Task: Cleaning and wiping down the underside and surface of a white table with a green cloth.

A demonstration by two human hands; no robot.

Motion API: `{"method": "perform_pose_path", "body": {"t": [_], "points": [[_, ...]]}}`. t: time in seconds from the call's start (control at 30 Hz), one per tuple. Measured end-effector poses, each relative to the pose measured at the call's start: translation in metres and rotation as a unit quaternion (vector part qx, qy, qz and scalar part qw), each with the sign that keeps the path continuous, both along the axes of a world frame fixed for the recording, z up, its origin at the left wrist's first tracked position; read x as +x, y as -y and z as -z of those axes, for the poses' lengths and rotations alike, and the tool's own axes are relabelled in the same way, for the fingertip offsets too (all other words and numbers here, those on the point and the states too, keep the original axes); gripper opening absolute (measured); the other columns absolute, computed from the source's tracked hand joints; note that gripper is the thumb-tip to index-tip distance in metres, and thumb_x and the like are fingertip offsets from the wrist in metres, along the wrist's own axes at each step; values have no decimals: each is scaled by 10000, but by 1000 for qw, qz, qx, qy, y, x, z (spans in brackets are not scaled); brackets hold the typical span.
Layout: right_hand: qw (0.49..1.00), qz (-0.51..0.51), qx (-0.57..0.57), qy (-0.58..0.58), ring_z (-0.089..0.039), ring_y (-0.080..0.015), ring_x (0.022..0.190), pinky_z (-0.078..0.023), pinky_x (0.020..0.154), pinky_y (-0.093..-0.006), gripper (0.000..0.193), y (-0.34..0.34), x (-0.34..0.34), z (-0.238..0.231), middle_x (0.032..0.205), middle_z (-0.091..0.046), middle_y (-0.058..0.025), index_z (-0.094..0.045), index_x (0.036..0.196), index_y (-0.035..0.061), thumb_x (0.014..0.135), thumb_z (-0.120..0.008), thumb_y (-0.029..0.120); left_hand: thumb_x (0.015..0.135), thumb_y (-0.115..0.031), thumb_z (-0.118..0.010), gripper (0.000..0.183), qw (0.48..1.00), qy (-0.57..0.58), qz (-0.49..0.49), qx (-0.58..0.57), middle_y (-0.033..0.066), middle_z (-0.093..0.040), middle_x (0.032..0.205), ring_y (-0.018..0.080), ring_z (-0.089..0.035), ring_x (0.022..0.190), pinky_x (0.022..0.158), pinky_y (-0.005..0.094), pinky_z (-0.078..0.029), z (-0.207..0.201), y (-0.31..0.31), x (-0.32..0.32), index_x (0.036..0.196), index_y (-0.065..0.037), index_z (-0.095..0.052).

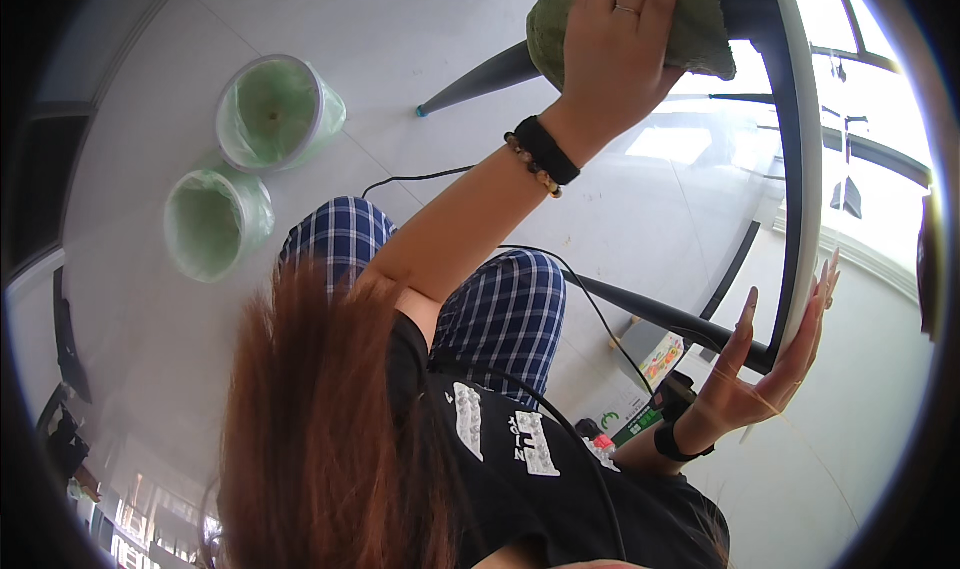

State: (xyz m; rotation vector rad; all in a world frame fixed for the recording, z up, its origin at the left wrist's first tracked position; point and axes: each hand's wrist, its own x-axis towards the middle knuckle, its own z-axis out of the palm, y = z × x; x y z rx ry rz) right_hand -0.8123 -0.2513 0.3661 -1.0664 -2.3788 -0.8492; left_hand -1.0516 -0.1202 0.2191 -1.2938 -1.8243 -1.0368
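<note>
My left hand (622,49), with a ring, spreads over a folded dark green cloth (703,34) and presses it against the upper corner of a tilted piece of furniture. That furniture has black tapered legs (482,77) and a black frame (793,159) along a pale edge (812,169). The fingertips are partly cut off at the top rim. My right hand (755,394) holds the lower corner, thumb on the inner side and fingers round the pale edge. A black band circles each wrist; beads show on the left one.
Two round bins (332,119) (262,214) with pale green liners stand on the tiled floor at left. Printed boxes (640,399) sit below the furniture. A thin black cable (600,319) runs past my knees in checked trousers (505,309). Bright windows glare at right.
</note>
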Motion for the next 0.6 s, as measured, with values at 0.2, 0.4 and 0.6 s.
{"method": "perform_pose_path", "body": {"t": [0.2,0.4,0.6], "points": [[999,5,-13,-45,-547,-352,1243,-453,1033,-549,517,3,4,3,1334,-581,-133,-524,1353,104,858,-669,70,820,-131,-654,761,934,236,179,199,259,-397,1438,379,-461,1269,1038,490,-397,-33,-10,18,1449,84,-283],[998,43,11,-47,-574,-335,1209,-498,978,-526,515,3,8,9,1320,-594,-130,-542,1334,113,850,-719,111,737,-186,-740,867,909,270,258,184,234,-416,1449,389,-462,1283,1038,474,-407,23,-6,7,1466,7,-312],[983,103,68,-133,-577,-294,1214,-498,1004,-447,385,7,-1,25,1305,-598,-165,-598,1273,43,928,-630,210,566,-418,-909,873,934,297,135,148,111,-653,1115,300,-647,963,839,391,-529,177,4,-8,1260,-49,-530]]}}
